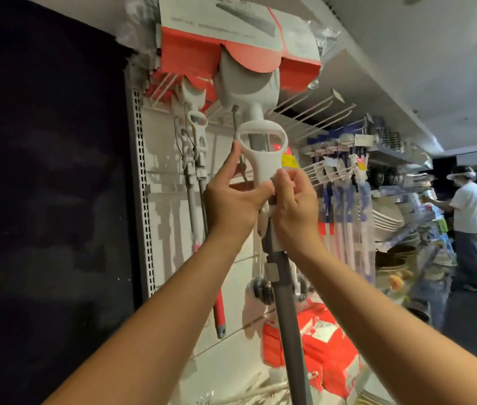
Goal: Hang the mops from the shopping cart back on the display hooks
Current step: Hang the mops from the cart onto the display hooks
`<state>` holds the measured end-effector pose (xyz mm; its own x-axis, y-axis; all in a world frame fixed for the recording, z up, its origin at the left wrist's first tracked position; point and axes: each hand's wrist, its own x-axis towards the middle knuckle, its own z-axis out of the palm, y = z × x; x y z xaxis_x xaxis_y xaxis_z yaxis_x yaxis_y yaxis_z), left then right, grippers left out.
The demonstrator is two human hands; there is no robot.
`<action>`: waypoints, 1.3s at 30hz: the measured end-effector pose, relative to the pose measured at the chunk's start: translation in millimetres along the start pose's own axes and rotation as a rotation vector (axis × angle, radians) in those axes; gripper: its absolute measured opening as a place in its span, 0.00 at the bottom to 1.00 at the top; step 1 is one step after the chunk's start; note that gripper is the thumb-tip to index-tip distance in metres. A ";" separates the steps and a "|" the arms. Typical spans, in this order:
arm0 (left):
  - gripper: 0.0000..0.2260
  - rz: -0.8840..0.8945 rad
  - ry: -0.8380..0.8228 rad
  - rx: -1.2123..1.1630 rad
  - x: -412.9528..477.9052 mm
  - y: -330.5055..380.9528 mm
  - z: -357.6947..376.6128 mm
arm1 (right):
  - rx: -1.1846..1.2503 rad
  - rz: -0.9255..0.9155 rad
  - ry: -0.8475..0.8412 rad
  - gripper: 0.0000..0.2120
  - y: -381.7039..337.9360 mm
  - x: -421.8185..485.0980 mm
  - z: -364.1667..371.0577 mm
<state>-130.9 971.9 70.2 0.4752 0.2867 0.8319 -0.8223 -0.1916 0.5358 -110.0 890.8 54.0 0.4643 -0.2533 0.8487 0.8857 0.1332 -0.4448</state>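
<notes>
A sponge mop [246, 86] is raised head-up against the display wall; its red sponge head in a card sleeve is at the top, its grey pole [286, 311] runs down between my arms. My left hand [231, 200] grips the white squeeze lever just below its loop [262, 138], forefinger pointing up along the loop's left side. My right hand [292, 206] pinches the same lever from the right. White wire display hooks [310, 112] stick out of the wall to the right of the mop head. Another identical mop [194, 135] hangs behind to the left.
A dark panel fills the left. Red packaged mop refills [319, 352] lie on the shelf below. Blue-handled brushes [348, 200] hang to the right. A person in a white shirt [465, 211] stands far down the aisle on the right.
</notes>
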 end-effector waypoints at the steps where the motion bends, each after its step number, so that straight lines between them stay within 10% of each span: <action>1: 0.39 0.014 0.002 0.002 10.4 -1.1 0.2 | -0.001 -0.008 0.002 0.12 2.9 8.6 5.7; 39: 0.36 0.489 0.196 0.820 298.1 -28.8 90.1 | 0.491 0.014 -0.250 0.15 116.9 322.0 103.7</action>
<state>62.6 978.3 315.8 0.0174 0.1384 0.9902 -0.4063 -0.9039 0.1335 143.0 924.2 305.0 0.4088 -0.0209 0.9124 0.7474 0.5813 -0.3216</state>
